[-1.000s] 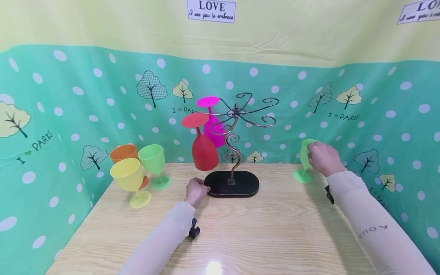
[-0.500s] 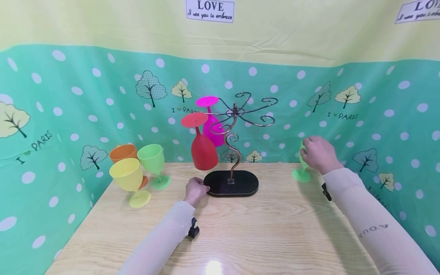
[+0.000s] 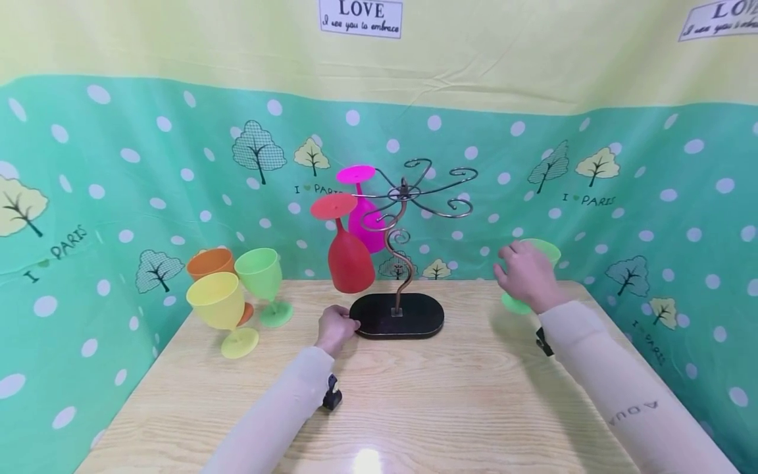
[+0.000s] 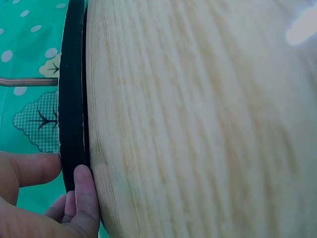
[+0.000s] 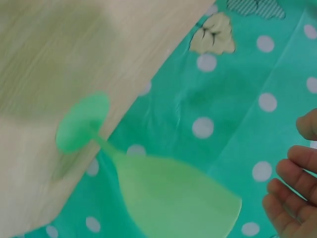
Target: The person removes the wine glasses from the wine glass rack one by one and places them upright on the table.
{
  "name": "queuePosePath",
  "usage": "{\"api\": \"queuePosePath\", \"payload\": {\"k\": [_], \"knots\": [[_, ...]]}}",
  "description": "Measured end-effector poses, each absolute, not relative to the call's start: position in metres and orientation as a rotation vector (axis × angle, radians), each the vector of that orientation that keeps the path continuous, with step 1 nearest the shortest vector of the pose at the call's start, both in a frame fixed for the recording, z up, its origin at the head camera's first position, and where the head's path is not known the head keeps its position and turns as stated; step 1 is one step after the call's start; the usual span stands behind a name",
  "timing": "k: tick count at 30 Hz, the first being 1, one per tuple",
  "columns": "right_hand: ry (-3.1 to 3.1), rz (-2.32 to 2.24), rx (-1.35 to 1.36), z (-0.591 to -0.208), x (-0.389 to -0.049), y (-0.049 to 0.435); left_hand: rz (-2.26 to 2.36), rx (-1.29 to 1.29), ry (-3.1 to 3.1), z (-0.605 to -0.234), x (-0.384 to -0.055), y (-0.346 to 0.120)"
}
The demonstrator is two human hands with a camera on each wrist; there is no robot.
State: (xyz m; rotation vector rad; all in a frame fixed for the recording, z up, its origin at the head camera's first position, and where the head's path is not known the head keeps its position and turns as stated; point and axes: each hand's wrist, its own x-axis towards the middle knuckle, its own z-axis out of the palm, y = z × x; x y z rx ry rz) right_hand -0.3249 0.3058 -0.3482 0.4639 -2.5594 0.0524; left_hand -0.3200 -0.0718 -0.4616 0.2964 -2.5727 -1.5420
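Note:
My left hand (image 3: pixel 337 329) pinches the left end of the black oval base (image 3: pixel 420 316) of a metal wine glass rack (image 3: pixel 407 263). In the left wrist view, the thumb and fingertips (image 4: pixel 84 181) meet the edge of that base (image 4: pixel 73 109). My right hand (image 3: pixel 530 273) is in front of a light green plastic goblet (image 3: pixel 546 250) standing upright at the right, partly hidden by the hand. The right wrist view shows this goblet (image 5: pixel 173 193) apart from loosely bent fingers (image 5: pixel 297 178) that hold nothing. A red goblet (image 3: pixel 351 263) and a magenta goblet (image 3: pixel 366 227) hang upside down from the rack.
At the left of the wooden table (image 3: pixel 414 408) stand an orange goblet (image 3: pixel 210 261), a yellow goblet (image 3: pixel 219 306) and another light green goblet (image 3: pixel 262 275), all upright. A green dotted curtain (image 3: pixel 177 164) encloses the back and sides. Several curled rack arms (image 3: pixel 456 210) bear no goblet.
My right hand leaves the rim of the right-hand green goblet and moves left across its front, uncovering its bowl's right side. My left hand stays on the rack's base.

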Motion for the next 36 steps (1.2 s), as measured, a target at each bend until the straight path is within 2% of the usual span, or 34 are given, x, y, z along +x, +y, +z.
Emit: {"api": "queuePosePath", "payload": {"k": [36], "knots": [[-2.708, 1.086, 0.132, -0.424, -0.306, 0.239, -1.489, 0.289, -2.593, -0.465, -0.322, -0.073]]}}
